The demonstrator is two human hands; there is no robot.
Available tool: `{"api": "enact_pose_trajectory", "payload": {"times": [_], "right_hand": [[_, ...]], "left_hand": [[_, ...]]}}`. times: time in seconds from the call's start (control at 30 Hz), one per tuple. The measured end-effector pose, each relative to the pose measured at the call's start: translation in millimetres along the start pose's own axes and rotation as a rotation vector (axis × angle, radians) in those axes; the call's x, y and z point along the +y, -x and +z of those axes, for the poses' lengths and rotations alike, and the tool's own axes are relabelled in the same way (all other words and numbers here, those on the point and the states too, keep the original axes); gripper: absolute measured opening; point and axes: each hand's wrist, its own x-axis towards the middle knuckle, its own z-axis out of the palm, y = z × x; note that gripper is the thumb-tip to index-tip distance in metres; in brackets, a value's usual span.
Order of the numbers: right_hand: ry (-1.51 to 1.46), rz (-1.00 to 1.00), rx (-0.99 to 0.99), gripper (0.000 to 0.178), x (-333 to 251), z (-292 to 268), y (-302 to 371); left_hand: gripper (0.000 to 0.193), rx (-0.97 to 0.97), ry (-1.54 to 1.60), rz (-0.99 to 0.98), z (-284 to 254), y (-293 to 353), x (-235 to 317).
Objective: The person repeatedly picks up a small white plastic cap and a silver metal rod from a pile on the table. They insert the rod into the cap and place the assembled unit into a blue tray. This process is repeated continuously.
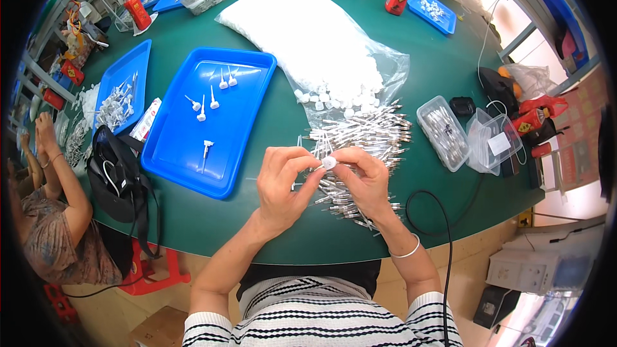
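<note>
Spanning the view, green table: work surface.
Clear bag: white caps at open mouth.
Blue tray: six white-headed pins, spaced; worth keeping untangled.
Metal-pin heap: near hands; best keep wrists off tips.
Left hand, right hand: thumb-finger pinches nearly closed on cap.
White cap: between fingertips; pin inside, can't tell. Light, square, steady pinch likely best.

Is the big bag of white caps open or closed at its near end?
The bag is open: white caps spill out beside the metal pins.
</note>
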Motion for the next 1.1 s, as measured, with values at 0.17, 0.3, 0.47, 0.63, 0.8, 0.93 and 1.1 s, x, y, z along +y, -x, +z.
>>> {"api": "enact_pose_trajectory", "payload": {"times": [0.17,0.3,0.47,0.63,0.8,0.93,1.1], "right_hand": [[0.147,-0.181,-0.012,0.016,-2.7,0.0,-4.3],[0.195,-0.232,-0.010,0.017,-4.2,1.6,-4.6],[0.185,-0.217,0.020,0.016,-1.7,3.3,-1.4],[0.176,-0.216,0.064,0.015,-3.0,6.7,4.2],[0.054,-0.168,0.035,0.016,4.2,6.5,5.9],[-0.183,0.022,-0.020,0.016,0.9,6.3,7.6],[-0.443,0.143,-0.092,0.014,-0.8,2.8,3.3]], "left_hand": [[0.021,-0.050,0.030,-0.048,-4.1,-1.2,3.9],[0.016,-0.093,0.126,-0.145,-4.3,-0.9,2.3],[0.012,-0.142,0.136,-0.182,-1.7,1.8,0.1],[0.015,-0.218,0.401,-0.424,0.8,11.1,-2.9],[0.015,-0.314,0.801,-0.753,-5.3,10.1,-4.9],[0.017,-0.347,1.012,-0.826,-4.5,11.4,-14.4],[0.019,-0.401,1.024,-0.821,-8.4,4.7,-13.0]]}}
